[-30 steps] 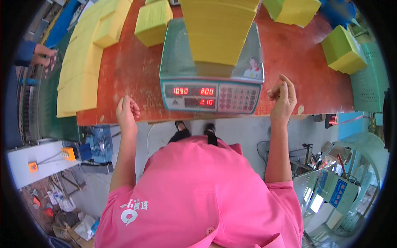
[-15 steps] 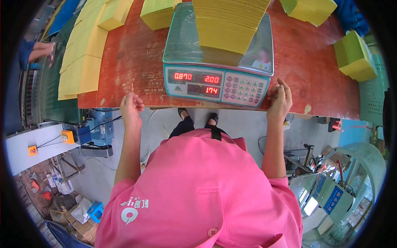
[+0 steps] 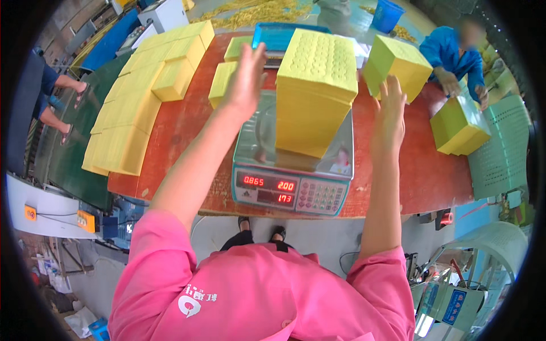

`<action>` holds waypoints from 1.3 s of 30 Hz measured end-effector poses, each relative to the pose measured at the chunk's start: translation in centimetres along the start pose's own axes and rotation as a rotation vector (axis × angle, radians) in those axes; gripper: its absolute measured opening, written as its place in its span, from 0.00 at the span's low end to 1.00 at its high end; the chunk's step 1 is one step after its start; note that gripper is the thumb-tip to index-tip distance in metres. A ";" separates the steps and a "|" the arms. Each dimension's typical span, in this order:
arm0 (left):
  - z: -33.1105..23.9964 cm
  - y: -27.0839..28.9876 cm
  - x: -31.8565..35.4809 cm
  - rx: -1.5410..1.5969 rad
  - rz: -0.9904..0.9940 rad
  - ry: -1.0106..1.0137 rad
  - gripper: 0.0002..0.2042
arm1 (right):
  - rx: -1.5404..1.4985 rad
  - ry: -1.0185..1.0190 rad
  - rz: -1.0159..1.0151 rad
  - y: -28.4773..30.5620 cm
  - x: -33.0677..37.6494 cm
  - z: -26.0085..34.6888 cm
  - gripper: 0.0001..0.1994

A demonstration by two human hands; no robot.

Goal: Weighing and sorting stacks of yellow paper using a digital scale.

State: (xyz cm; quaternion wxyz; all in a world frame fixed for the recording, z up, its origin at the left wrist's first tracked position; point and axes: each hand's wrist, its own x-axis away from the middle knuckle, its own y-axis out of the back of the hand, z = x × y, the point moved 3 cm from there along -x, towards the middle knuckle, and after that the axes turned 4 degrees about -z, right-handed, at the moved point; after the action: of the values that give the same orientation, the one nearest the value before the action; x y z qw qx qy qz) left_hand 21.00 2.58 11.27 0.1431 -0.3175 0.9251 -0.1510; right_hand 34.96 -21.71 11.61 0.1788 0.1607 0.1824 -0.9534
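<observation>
A tall stack of yellow paper sheets (image 3: 310,113), its top sheet embossed with round marks, stands upright on the metal pan of a digital scale (image 3: 335,193). Red digits glow on the scale's front panel. My left hand (image 3: 244,85) is held up to the left of the stack, fingers stretched out and apart from it. Behind that hand is a smaller yellow paper block (image 3: 220,85). To the right of the stack, my right hand (image 3: 390,111) is raised with fingers spread and nothing in it. Another yellow paper stack (image 3: 398,65) stands just beyond my right fingers.
Rows of yellow paper stacks (image 3: 128,108) line the left of the red table (image 3: 187,142). At the right, a co-worker in blue (image 3: 455,57) has hands at another paper block (image 3: 460,128). A blue tray (image 3: 284,35) lies behind the scale. A machine (image 3: 455,295) stands lower right.
Both hands have risen from beside the table's front edge and reached forward to either side of the stack. My view has tilted up, showing the stack's top and the co-worker.
</observation>
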 end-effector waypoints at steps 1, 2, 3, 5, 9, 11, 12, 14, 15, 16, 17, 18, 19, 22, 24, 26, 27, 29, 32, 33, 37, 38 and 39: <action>0.2 -1.7 -1.0 0.038 0.002 0.035 0.45 | -0.055 -0.047 -0.022 -1.1 -1.4 0.0 0.32; 0.5 -3.3 -1.1 0.046 0.017 0.028 0.45 | -0.111 -0.095 -0.043 -2.0 -2.9 0.0 0.32; 0.5 -5.8 -0.4 0.124 0.110 0.067 0.43 | -0.124 -0.102 0.096 -2.4 -4.2 -1.8 0.33; -0.3 -6.0 0.0 0.190 0.170 0.100 0.42 | -0.128 -0.117 0.126 -9.4 -0.2 3.1 0.33; 0.8 -4.8 -0.8 0.233 0.199 0.219 0.42 | -0.208 -0.197 0.084 -6.2 -2.3 0.2 0.36; 1.6 -1.7 -1.9 0.076 0.138 0.044 0.44 | -0.328 -0.187 -0.086 -5.0 -2.4 -0.7 0.32; 1.0 0.1 -1.7 0.007 0.132 0.036 0.44 | -0.214 0.043 -0.140 -4.1 -1.5 -0.2 0.28; 0.4 5.7 -1.0 -0.030 0.079 0.009 0.41 | -0.158 0.192 -0.193 -1.7 1.1 0.5 0.25; -0.1 9.0 -0.5 -0.082 0.013 -0.027 0.39 | 0.320 0.268 -0.170 -3.7 3.1 3.8 0.24; -0.6 11.9 0.1 -0.231 -0.002 -0.060 0.35 | -0.049 0.230 -0.184 -2.6 5.2 3.8 0.25; -0.5 15.0 0.7 -0.388 -0.020 -0.079 0.32 | -0.014 0.274 -0.256 -3.6 9.0 4.5 0.25; 0.3 18.9 0.6 -0.482 -0.120 -0.148 0.20 | -0.290 0.282 0.012 -3.1 11.1 3.9 0.22; -0.2 22.1 0.3 -0.511 -0.145 -0.152 0.20 | -0.123 0.259 0.072 -5.4 13.4 3.5 0.19; -2.9 30.7 -0.9 -1.383 -0.050 -0.333 0.12 | 0.369 0.190 0.352 -12.7 16.4 1.5 0.18; -4.4 34.4 -2.9 -1.659 0.043 -0.349 0.16 | 0.229 0.018 0.317 -14.8 17.0 -1.2 0.18; -4.2 37.9 -4.8 -1.751 0.037 -0.428 0.18 | 0.096 -0.155 0.270 -16.8 17.2 -2.6 0.18; -3.8 39.3 -5.7 -1.834 0.031 -0.521 0.20 | 0.088 -0.205 0.290 -18.0 17.0 -2.7 0.17; -3.5 41.4 -7.7 -1.816 0.086 -0.456 0.20 | 0.096 -0.265 0.294 -19.4 16.9 -3.2 0.17; -3.5 42.2 -10.0 -1.791 0.187 -0.356 0.19 | 0.159 -0.284 0.438 -20.2 17.2 -4.0 0.15; -3.8 42.4 -10.5 -1.793 0.233 -0.318 0.18 | 0.168 -0.294 0.431 -20.2 17.5 -4.3 0.15; -4.4 43.0 -11.3 -1.739 0.330 -0.401 0.16 | 0.187 -0.398 0.341 -19.4 19.0 -4.9 0.14; -4.5 43.0 -11.3 -1.720 0.337 -0.423 0.14 | 0.178 -0.407 0.317 -19.2 19.4 -5.1 0.14; -4.4 43.1 -11.3 -1.717 0.349 -0.424 0.14 | 0.180 -0.410 0.307 -18.9 19.6 -5.1 0.14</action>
State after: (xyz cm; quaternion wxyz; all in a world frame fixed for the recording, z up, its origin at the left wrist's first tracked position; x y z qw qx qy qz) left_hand 4.50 42.94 1.22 0.0453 -0.1913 0.7088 0.6774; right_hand 11.26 -8.70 5.30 0.3393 0.0053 0.0305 -0.9402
